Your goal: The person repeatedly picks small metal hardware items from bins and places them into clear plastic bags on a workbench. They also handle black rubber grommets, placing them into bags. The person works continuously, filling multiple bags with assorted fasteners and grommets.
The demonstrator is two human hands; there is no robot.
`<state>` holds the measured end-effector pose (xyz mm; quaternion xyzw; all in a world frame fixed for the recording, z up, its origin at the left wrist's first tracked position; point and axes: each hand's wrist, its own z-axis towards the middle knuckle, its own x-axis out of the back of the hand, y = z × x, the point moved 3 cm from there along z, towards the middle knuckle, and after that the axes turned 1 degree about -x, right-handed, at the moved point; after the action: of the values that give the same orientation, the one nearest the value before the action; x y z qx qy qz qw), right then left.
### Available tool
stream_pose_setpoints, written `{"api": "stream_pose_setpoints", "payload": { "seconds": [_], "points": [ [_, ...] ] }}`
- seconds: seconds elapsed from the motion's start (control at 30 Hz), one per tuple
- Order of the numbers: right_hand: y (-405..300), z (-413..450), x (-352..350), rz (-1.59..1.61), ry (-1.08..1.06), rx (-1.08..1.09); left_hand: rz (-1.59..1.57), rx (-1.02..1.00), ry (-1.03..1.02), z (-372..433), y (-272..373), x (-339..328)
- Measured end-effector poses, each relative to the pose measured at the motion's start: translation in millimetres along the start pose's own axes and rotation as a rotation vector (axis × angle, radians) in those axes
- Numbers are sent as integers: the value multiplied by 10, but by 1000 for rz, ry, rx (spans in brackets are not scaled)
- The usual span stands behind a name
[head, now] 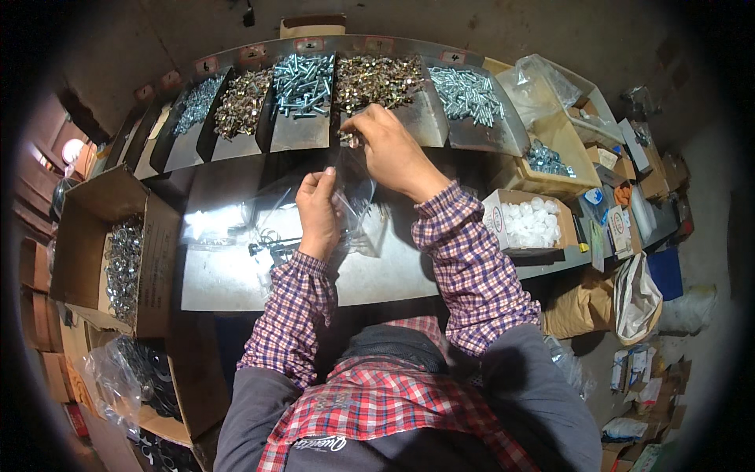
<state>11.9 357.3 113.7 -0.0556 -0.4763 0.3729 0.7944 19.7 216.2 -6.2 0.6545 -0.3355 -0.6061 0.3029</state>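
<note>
My left hand point(319, 211) pinches the edge of a clear plastic bag point(360, 227) above the metal worktop. Just up and to the right, my right hand point(386, 144) holds a few small brassy metal fasteners point(349, 139) between its fingertips, over the bag's upper end. Behind it lies a metal bin compartment with brassy fasteners point(377, 79). To its left, another compartment has long silvery bolts point(302, 82); to its right, one has short silvery threaded pieces point(466, 94). Black strips and small parts point(274, 245) show beneath or inside the plastic by my left hand; which, I cannot tell.
A cardboard box of metal rings or clamps point(124, 271) stands at the left. On the right are a box of white plastic pieces point(531, 224) and a yellowish bin point(566, 177) with metal parts. The metal worktop's front edge point(307, 301) lies before my body.
</note>
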Motion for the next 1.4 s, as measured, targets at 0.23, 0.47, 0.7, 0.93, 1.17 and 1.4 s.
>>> {"api": "stream_pose_setpoints", "payload": {
  "seconds": [0.23, 0.47, 0.7, 0.93, 1.17, 1.4],
  "points": [
    [-192, -129, 169, 308, 103, -23, -77, -104, 1, 24, 46, 45],
    [-369, 19, 358, 130, 161, 32, -239, -278, 72, -375, 786, 504],
    [-405, 732, -84, -371, -55, 211, -192, -534, -94, -638, 1744, 572],
    [-371, 1188, -413, -646, -293, 296, 399, -227, 21, -105, 506, 575],
    [-460, 1133, -452, -618, -325, 271, 481, -159, 112, 99, 391, 624],
    [-525, 1078, -425, -607, -393, 300, 282, 4, 146, 174, 416, 719]
  ]
}}
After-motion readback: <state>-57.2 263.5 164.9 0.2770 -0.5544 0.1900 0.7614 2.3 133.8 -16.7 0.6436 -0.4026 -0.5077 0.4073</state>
